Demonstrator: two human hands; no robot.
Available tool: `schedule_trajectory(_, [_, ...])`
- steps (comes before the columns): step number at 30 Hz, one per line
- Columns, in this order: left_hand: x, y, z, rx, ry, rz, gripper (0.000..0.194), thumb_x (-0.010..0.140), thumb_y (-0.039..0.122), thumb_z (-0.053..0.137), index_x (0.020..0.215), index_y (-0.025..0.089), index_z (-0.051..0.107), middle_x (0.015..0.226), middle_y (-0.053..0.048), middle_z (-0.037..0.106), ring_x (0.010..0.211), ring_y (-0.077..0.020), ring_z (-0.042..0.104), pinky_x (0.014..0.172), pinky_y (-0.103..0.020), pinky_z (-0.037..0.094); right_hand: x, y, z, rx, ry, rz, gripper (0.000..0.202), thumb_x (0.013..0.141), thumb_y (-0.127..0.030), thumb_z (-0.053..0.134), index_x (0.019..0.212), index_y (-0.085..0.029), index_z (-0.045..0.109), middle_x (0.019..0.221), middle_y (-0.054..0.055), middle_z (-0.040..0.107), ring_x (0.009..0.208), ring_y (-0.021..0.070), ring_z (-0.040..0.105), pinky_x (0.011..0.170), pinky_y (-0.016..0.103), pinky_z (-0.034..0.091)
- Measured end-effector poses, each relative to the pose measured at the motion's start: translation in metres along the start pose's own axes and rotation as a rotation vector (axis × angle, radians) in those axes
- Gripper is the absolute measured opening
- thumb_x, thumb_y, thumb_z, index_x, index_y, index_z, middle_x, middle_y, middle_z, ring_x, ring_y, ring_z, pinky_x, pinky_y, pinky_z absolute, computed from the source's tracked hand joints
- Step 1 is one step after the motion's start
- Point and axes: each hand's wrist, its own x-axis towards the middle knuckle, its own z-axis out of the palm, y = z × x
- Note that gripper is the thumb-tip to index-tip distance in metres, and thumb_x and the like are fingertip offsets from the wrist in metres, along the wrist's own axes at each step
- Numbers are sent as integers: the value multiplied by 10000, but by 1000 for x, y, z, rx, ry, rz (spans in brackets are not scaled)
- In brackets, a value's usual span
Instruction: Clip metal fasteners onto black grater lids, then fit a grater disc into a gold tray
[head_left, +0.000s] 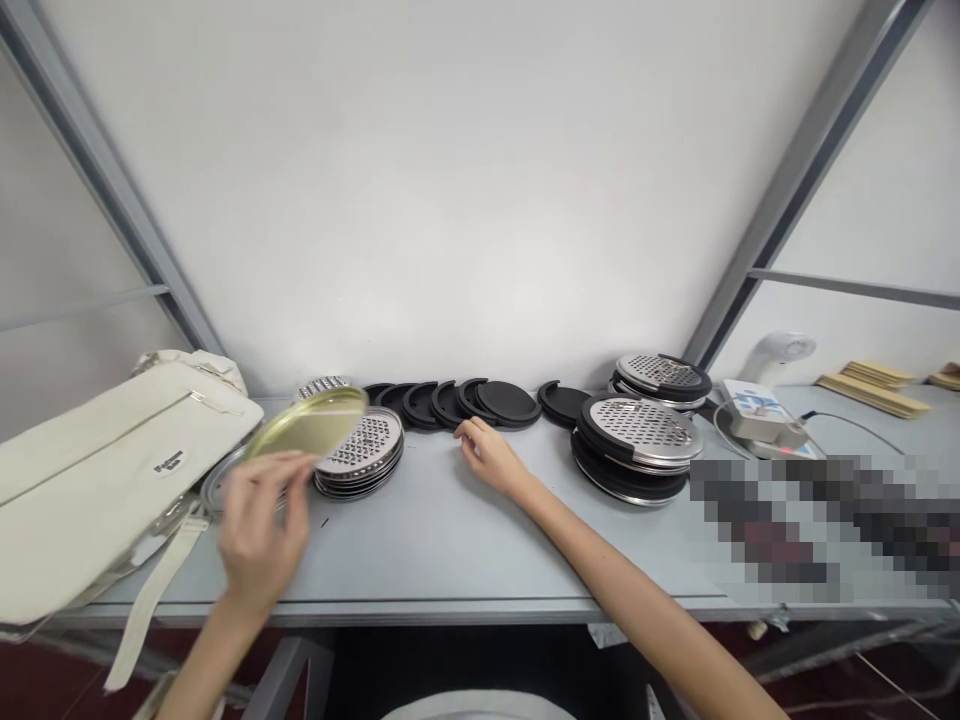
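Note:
At the left, my left hand (262, 520) is pinched on the near edge of a gold-toned round metal lid (300, 430), held tilted and slightly blurred. The lid partly covers a stack of round metal grater discs (364, 465) just to its right. More round metal pieces (217, 485) lie behind my left hand, partly hidden. My right hand (487, 455) is at the front of a row of black round covers (508, 402), its fingers loosely bent with nothing visible in them. Its fingertips are at a cover's edge; whether they touch cannot be made out.
A cream bag (112, 480) with a hanging strap lies at the left. Stacked graters with black rims (637, 430) stand right of centre. Farther right are a white device with a cable (765, 410) and yellow cardboard pieces (874, 385). A wall and metal posts (817, 140) bound the table.

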Motion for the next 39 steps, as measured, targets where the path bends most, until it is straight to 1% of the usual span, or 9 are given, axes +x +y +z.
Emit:
schedule_trajectory(3, [-19, 53, 14, -295, -246, 214, 244, 880, 31, 438, 1036, 159, 575, 897, -75, 615, 925, -207, 598, 828, -342, 470, 5, 7, -18, -7, 115, 22, 187, 867, -86, 398, 937, -198, 531, 851, 31, 524, 751, 166, 524, 706, 266, 413])
schedule_trajectory(6, [-32, 87, 37, -469, -480, 409, 215, 901, 44, 434, 1042, 141, 564, 873, -74, 618, 954, -211, 595, 802, -329, 480, 7, 18, -35, -11, 234, 55, 195, 878, -85, 365, 915, -195, 522, 855, 41, 524, 767, 174, 526, 733, 283, 415])
schedule_trajectory(12, [-34, 100, 65, -431, -737, 504, 160, 909, 93, 460, 969, 183, 577, 851, -45, 591, 836, -188, 577, 798, -357, 501, 6, 32, -42, -2, 318, 80, 185, 874, -88, 371, 866, -199, 520, 832, 38, 525, 775, 182, 522, 732, 294, 414])
schedule_trajectory(20, [-47, 100, 63, -503, -713, 360, 104, 875, 203, 558, 977, 203, 579, 932, -89, 589, 902, -215, 591, 811, -362, 527, 0, 18, -20, 38, 159, 21, 177, 852, -83, 408, 869, -207, 533, 812, 16, 505, 708, 157, 514, 669, 265, 411])
schedule_trajectory(24, [-44, 92, 61, -442, -564, 384, 104, 863, 133, 538, 921, 191, 601, 1011, -113, 585, 940, -210, 572, 802, -359, 508, -1, 14, -17, 48, 122, 4, 183, 858, -79, 395, 871, -206, 527, 835, 22, 508, 713, 154, 511, 681, 266, 411])
schedule_trajectory(28, [-13, 62, 48, -324, -396, 286, 149, 852, 119, 549, 983, 165, 603, 1073, -120, 570, 968, -212, 559, 835, -361, 477, -2, 14, -16, 50, 103, 4, 185, 856, -75, 391, 862, -205, 522, 833, 24, 507, 714, 155, 510, 688, 269, 409])
schedule_trajectory(32, [44, -2, 44, -97, -388, 226, 108, 886, 181, 499, 932, 167, 595, 1005, -89, 596, 930, -203, 559, 829, -346, 443, -4, 12, -12, 59, 78, 5, 186, 854, -77, 391, 868, -206, 524, 843, 26, 517, 721, 155, 514, 687, 268, 405])
schedule_trajectory(36, [82, -96, 67, 116, -715, 97, 172, 904, 264, 421, 920, 177, 568, 857, -41, 618, 822, -198, 584, 790, -340, 434, -5, 9, -8, 72, 56, 0, 195, 850, -71, 387, 882, -203, 527, 830, 18, 512, 676, 144, 507, 658, 261, 401])
schedule_trajectory(39, [81, -159, 90, 253, -1013, 44, 154, 830, 240, 452, 889, 171, 576, 884, -64, 616, 850, -215, 593, 780, -318, 441, -5, 7, -6, 74, 53, 2, 203, 843, -63, 386, 895, -201, 526, 816, 13, 506, 665, 142, 504, 648, 259, 399])
